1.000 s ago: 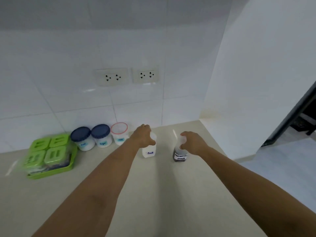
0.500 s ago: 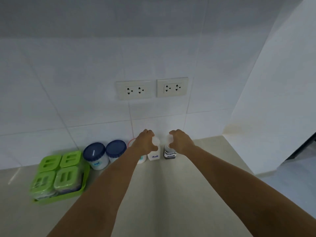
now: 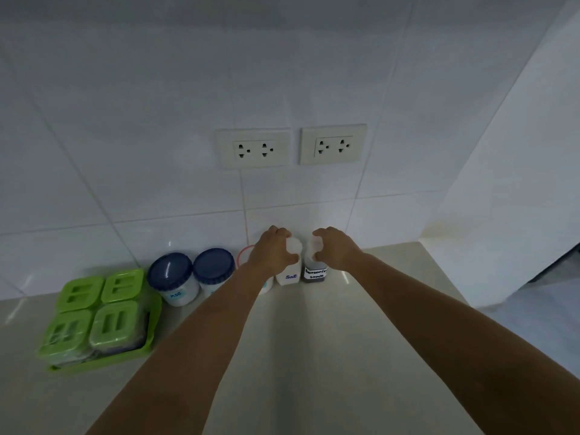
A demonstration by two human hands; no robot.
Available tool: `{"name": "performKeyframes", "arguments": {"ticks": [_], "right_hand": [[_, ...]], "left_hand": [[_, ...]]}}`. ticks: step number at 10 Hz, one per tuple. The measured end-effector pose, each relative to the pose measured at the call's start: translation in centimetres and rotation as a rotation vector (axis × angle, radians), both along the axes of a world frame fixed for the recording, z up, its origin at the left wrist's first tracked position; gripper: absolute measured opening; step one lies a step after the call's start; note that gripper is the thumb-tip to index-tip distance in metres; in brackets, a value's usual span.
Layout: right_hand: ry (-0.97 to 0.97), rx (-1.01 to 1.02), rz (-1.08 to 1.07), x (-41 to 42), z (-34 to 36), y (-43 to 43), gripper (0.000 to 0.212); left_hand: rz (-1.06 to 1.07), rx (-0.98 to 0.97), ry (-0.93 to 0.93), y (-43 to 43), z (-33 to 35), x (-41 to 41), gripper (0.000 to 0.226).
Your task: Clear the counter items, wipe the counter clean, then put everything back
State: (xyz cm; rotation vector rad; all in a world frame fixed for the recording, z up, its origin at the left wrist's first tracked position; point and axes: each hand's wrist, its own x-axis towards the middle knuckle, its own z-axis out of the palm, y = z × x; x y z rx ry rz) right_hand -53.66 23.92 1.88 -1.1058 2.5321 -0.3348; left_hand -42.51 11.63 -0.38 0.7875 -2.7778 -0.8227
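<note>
Head view: at twelve o'clock, left hand (image 3: pixel 272 252) is closed around the salt bottle (image 3: pixel 290 271); right hand (image 3: pixel 335 248) is wrapped around the seasoning sauce bottle (image 3: pixel 314 271) beside it at three o'clock.

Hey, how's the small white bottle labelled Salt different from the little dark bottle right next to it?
The white Salt bottle looks pale throughout; the dark seasoning sauce bottle shows dark contents. Salt has blue lettering, the sauce label black. The left hand grips Salt, the right hand the sauce. Both stand upright by the tiled wall, with white caps.
</note>
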Motion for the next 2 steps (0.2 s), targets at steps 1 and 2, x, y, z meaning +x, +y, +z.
{"name": "performKeyframes", "arguments": {"ticks": [1, 2], "right_hand": [[-0.036, 0.036, 0.038, 0.5, 0.2, 0.5, 0.074], [-0.033, 0.030, 0.045, 1.8, 0.6, 1.9, 0.075]], "left_hand": [[-0.023, -0.066, -0.046, 0.4, 0.0, 0.7, 0.065], [-0.042, -0.177, -0.082, 1.7, 1.2, 2.0, 0.067]]}}
